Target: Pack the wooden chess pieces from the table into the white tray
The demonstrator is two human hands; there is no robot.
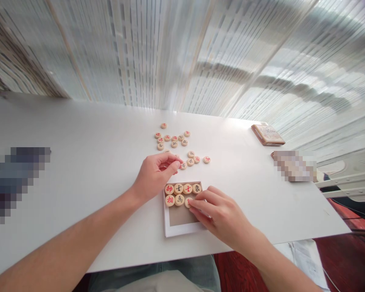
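An open white box (182, 232) lies near the table's front edge, with several round wooden pieces in two rows at its far side. In the second row, my right hand (220, 211) pinches a red-marked piece (187, 202) beside a black-marked piece (179, 200). My left hand (158, 172) is closed just beyond the box's far left corner, thumb and fingers together at the loose pieces; what it holds, if anything, is hidden. Several loose pieces with red or black characters, one of them a red-marked piece (207, 159), are scattered beyond the box.
A small brown box (267, 135) lies at the back right of the white table (103, 146). Near the right edge is a blurred-out flat item (292, 166); another blurred-out dark object (15, 182) is at the left. Striped curtains hang behind the table.
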